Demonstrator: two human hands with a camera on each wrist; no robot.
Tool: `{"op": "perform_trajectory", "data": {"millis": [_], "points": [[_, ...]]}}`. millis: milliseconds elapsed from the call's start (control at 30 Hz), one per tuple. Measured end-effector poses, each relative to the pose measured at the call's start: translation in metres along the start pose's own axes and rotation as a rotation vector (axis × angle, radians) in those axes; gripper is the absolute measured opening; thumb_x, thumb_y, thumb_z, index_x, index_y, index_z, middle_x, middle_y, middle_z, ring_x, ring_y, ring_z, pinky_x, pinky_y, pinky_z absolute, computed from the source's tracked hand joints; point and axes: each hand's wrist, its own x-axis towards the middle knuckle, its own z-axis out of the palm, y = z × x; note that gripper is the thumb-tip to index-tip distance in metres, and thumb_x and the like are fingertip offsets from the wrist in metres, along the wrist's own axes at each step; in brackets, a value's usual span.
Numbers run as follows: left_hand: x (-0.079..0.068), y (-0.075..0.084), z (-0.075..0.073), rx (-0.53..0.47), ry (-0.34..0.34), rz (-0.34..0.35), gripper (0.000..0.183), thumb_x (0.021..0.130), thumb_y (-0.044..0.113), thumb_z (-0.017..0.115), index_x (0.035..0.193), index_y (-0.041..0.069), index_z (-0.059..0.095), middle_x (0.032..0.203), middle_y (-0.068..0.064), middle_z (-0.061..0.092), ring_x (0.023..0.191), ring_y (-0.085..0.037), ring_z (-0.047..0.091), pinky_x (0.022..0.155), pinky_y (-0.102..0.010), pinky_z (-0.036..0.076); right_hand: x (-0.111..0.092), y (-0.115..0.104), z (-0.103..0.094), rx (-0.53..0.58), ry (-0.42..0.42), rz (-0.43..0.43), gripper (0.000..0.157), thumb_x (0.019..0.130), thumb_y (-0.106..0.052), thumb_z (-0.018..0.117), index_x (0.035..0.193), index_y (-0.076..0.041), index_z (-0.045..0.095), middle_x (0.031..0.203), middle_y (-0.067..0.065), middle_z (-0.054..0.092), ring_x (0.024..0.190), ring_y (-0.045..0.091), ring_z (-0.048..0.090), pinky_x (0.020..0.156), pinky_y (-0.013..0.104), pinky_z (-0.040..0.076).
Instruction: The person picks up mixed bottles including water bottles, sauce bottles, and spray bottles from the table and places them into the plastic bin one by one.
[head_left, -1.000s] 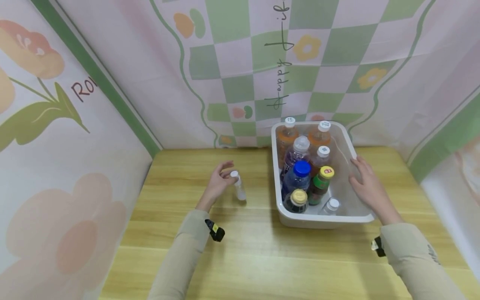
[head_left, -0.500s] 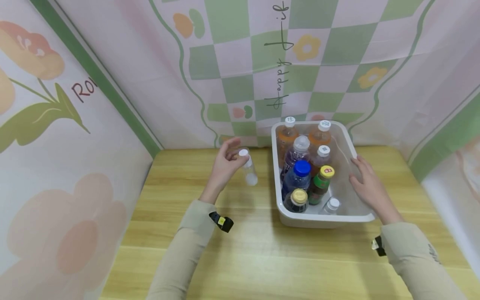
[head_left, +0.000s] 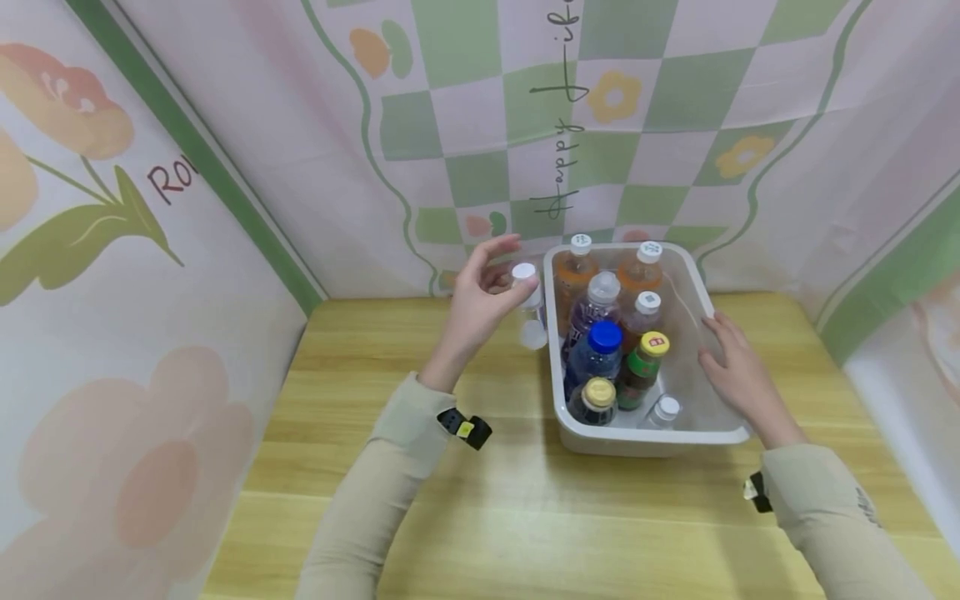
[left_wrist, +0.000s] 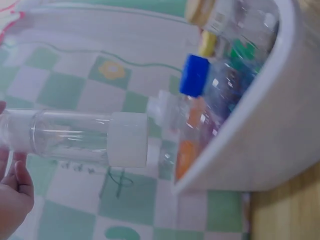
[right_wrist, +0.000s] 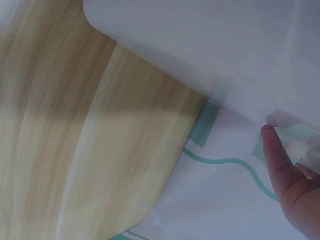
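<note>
My left hand pinches a small clear bottle near its white cap, just left of the bin and above the table. In the left wrist view this clear bottle has a white end pointing away from the hand. My right hand holds the right rim of the white plastic bin, thumb on the inner side. In the right wrist view a finger touches the bin wall. Inside stand drink bottles, among them a blue-capped bottle and a yellow-capped bottle.
More bottles fill the bin's left side: two orange drinks, a purple bottle, a dark bottle with a tan cap and a small white-capped bottle. A patterned curtain hangs behind the wooden table.
My left hand has lifted the small clear bottle off the table and carried it right and away from me, up to the bin's left side. The right hand stays on the rim.
</note>
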Motion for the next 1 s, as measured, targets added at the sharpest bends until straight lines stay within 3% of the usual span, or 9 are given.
{"op": "perform_trajectory", "data": {"millis": [267,567,800,1000], "points": [[0.006,0.021,0.020,-0.016,-0.059,0.056,0.054,0.083,0.004,0.069,0.132,0.007,0.047,0.135,-0.010,0.052,0.116,-0.026,0.057,0.088,-0.018,0.045,-0.001,0.002,0.000,0.001,-0.003,0.004,0.055,0.096,-0.010,0.041,0.145,0.008,0.021,0.153,0.032,0.009,0.130,0.062,0.020,0.096,0.078,0.021],[0.007,0.042,0.045,0.039,-0.207,0.070,0.052,0.085,0.007,0.067,0.132,0.009,0.047,0.136,-0.006,0.051,0.116,-0.017,0.057,0.083,-0.012,0.044,-0.001,0.002,0.000,0.008,-0.007,0.005,0.055,0.097,-0.011,0.040,0.145,0.008,0.021,0.154,0.032,0.008,0.129,0.062,0.020,0.094,0.078,0.022],[0.005,0.048,0.068,0.055,-0.301,0.134,0.052,0.084,0.007,0.069,0.132,0.007,0.048,0.134,-0.009,0.055,0.108,-0.009,0.058,0.089,-0.019,0.048,0.000,0.003,0.001,-0.006,0.005,-0.002,0.055,0.096,-0.010,0.041,0.144,0.009,0.022,0.153,0.033,0.011,0.130,0.061,0.020,0.098,0.077,0.020],[-0.001,0.046,0.085,0.171,-0.380,0.124,0.053,0.084,0.013,0.071,0.132,0.011,0.049,0.136,-0.002,0.052,0.107,-0.006,0.058,0.088,-0.013,0.048,0.001,0.004,0.001,-0.001,0.006,-0.005,0.055,0.096,-0.009,0.042,0.144,0.008,0.022,0.152,0.033,0.011,0.128,0.062,0.022,0.096,0.078,0.022]]}}
